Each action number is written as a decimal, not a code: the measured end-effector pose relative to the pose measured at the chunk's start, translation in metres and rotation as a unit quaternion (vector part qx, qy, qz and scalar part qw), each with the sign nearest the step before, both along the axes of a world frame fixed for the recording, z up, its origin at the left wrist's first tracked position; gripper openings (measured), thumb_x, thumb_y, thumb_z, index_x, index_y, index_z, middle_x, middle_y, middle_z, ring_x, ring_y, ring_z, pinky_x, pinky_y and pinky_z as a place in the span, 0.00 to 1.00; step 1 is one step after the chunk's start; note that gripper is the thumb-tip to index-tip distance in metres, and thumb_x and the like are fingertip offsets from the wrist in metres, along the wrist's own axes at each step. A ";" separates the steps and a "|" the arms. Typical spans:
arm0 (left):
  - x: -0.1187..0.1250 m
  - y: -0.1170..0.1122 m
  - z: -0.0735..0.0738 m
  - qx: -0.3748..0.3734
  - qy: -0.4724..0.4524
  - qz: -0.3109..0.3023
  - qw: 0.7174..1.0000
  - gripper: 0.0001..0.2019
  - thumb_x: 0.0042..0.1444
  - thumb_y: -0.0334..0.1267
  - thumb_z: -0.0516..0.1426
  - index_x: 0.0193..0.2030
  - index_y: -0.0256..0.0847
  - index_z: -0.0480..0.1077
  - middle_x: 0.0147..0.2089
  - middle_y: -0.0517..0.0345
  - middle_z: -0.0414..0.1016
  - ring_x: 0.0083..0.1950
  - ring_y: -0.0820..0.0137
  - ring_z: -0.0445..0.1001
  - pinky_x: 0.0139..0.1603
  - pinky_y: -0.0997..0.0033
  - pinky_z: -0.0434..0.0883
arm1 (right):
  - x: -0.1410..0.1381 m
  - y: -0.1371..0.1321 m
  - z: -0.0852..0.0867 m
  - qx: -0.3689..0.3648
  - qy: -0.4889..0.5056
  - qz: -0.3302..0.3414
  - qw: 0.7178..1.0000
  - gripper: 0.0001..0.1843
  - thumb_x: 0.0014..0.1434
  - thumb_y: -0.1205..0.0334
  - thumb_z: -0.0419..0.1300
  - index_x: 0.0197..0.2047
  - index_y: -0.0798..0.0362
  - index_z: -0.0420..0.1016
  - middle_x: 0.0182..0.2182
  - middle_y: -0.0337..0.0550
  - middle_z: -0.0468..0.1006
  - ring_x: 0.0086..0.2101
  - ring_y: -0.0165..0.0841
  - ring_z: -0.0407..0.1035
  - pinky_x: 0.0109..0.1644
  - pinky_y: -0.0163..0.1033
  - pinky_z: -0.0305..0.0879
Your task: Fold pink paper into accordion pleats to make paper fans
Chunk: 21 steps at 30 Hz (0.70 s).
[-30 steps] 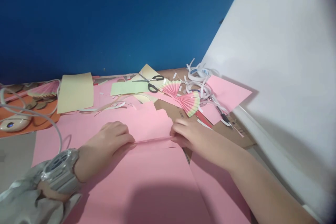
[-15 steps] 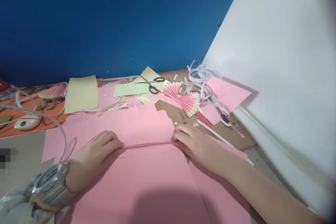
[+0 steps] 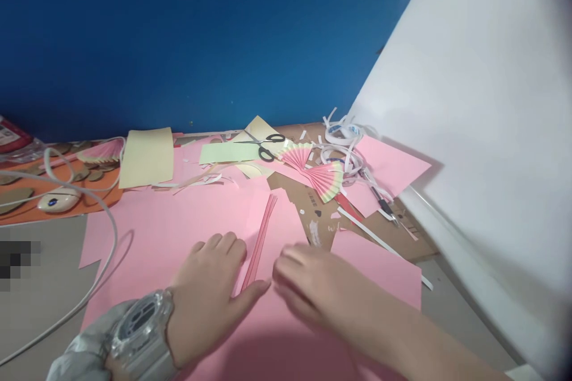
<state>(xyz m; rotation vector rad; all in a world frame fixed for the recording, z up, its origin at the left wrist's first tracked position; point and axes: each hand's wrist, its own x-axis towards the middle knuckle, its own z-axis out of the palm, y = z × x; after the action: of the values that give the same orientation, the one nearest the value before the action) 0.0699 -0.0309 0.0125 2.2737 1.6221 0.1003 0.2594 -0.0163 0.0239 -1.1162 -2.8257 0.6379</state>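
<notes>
Narrow pink paper strip in tight lengthwise folds (image 3: 258,244): seen lying on the large flat pink paper sheets (image 3: 179,208), between the left hand (image 3: 212,286) and the right hand (image 3: 313,283); long axis slanted, far end tipped rightward, near end met by the left thumb.
Left hand: laid palm down, fingers together, thumb stretched well apart; nothing seen gripped; fingers placed just beside the strip, on its left.
Right hand: fingers half curled and turned down, to the right of the strip's near end; underside hidden, so whether anything is held cannot be told.
Clear-strapped wristwatch (image 3: 143,330): worn on the left wrist, nearer than the strip and to its left.
Black-handled metal scissors (image 3: 260,143): set beyond the strip, blades parted, partly over a pale green paper rectangle (image 3: 221,153).
Pink pleated paper bow with yellow-green edges (image 3: 311,172): placed beyond the strip, to its right.
Black-and-silver pen (image 3: 382,205): observed farther right of the strip, partly over brown cardboard (image 3: 409,244).
Pale yellow paper sheet (image 3: 146,158): located beyond the strip, to its left.
Rounded ivory plastic device (image 3: 59,199): noted far left of the strip, on an orange sheet (image 3: 109,199).
</notes>
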 end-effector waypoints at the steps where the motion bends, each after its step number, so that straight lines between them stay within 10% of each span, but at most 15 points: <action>1: 0.000 0.001 -0.003 0.010 0.016 -0.003 1.000 0.12 0.56 0.48 0.51 0.32 0.41 0.63 0.35 0.56 0.66 0.37 0.59 0.64 0.38 0.55 0.61 | 0.004 0.006 -0.003 0.066 -0.015 -0.011 0.998 0.04 0.58 0.71 0.54 0.35 0.55 0.68 0.34 0.42 0.72 0.33 0.32 0.65 0.35 0.37 0.62; 7: -0.013 0.004 -0.002 0.011 0.056 -0.103 0.993 0.07 0.57 0.32 0.47 0.35 0.41 0.66 0.36 0.55 0.67 0.37 0.62 0.64 0.38 0.58 0.62 | 0.005 0.035 -0.025 0.309 -0.004 0.075 0.948 0.14 0.62 0.72 0.49 0.51 0.55 0.65 0.50 0.48 0.68 0.52 0.42 0.57 0.55 0.49 0.53; 12: -0.040 0.000 -0.001 0.030 0.064 -0.190 0.979 0.09 0.58 0.27 0.49 0.35 0.43 0.68 0.36 0.58 0.69 0.38 0.66 0.66 0.39 0.63 0.63 | -0.004 0.018 -0.028 0.257 -0.018 0.159 0.953 0.08 0.57 0.76 0.51 0.33 0.55 0.68 0.30 0.42 0.70 0.31 0.33 0.62 0.36 0.40 0.59; 21: -0.036 -0.016 -0.026 0.091 -0.010 -0.102 0.991 0.08 0.60 0.33 0.51 0.32 0.41 0.69 0.33 0.57 0.70 0.34 0.66 0.67 0.35 0.64 0.68 | -0.008 0.000 -0.044 0.071 0.105 -0.006 0.992 0.06 0.62 0.64 0.53 0.37 0.53 0.70 0.35 0.43 0.72 0.35 0.33 0.64 0.39 0.39 0.59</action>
<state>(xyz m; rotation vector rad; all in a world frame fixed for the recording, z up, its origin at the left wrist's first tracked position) 0.0338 -0.0468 -0.0136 2.5524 1.4131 0.2275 0.2516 -0.0160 -0.0200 -0.9792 -2.6383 0.5108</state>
